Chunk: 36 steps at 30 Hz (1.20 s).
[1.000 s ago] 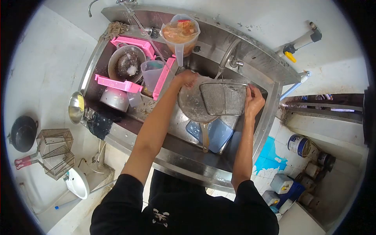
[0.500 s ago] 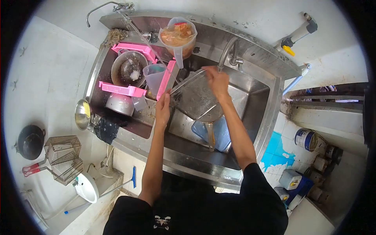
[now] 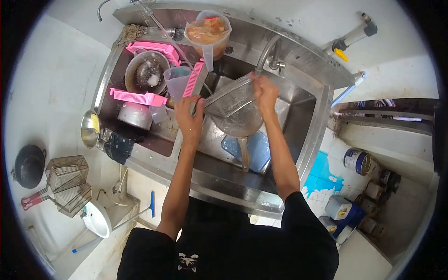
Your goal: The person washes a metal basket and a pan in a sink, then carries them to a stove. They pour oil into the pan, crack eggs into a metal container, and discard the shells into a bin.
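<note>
Basket (image 3: 232, 96) over the sink (image 3: 304, 161), a hand at each end

So it's held slanted above the right basin, well apart from the sink's near edge, with the pan (image 3: 249, 122) underneath; can't tell whether the two touch; I'd keep a firm hold at both ends and turn it from the wrists, since wet wire probably gets slippery; I'd also keep its lower rim off the pan and my knuckles clear of the tap (image 3: 269, 49); left hand (image 3: 189, 120) grips the end by the basin's left edge; right hand (image 3: 266, 96) is clamped on the other end, nearer the sink's far edge; basket's right between them.
</note>
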{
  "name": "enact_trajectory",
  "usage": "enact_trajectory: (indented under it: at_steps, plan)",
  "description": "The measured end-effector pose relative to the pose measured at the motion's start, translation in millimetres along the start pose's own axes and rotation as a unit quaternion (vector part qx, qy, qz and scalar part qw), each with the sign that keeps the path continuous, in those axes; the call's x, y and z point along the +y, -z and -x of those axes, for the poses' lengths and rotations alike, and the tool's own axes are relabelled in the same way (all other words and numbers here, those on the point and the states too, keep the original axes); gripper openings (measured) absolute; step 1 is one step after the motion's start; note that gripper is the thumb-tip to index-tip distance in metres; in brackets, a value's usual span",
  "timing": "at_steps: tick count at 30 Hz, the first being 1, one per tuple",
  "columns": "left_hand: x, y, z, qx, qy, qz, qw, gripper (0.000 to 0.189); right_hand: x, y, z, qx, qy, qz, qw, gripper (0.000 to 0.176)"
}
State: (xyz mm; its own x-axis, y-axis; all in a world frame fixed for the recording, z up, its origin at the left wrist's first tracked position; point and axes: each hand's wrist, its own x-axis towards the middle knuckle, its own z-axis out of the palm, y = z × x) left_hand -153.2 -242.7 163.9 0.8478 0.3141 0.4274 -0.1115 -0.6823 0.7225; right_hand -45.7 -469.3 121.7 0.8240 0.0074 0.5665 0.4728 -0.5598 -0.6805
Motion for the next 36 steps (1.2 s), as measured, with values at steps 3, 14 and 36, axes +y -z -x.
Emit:
enact_trajectory:
  at_steps: [3,14,36]
  plan:
    - [-0.5,-3.8,-16.5,-0.136,-0.040,-0.039,0.989,0.030,-0.9,-7.9,-7.0,0.009,-0.045,0.014,0.999,0.016]
    - [-68.9,-119.0,-90.6,-0.475,0.118,0.110,0.865,0.056,-14.5,4.3,2.3,0.022,-0.031,0.068,0.997,0.014]
    - [-35.3,18.3,-30.0,-0.202,0.026,0.095,0.974,0.034,-32.3,-17.5,-2.3,0.005,0.066,-0.020,0.998,0.016]
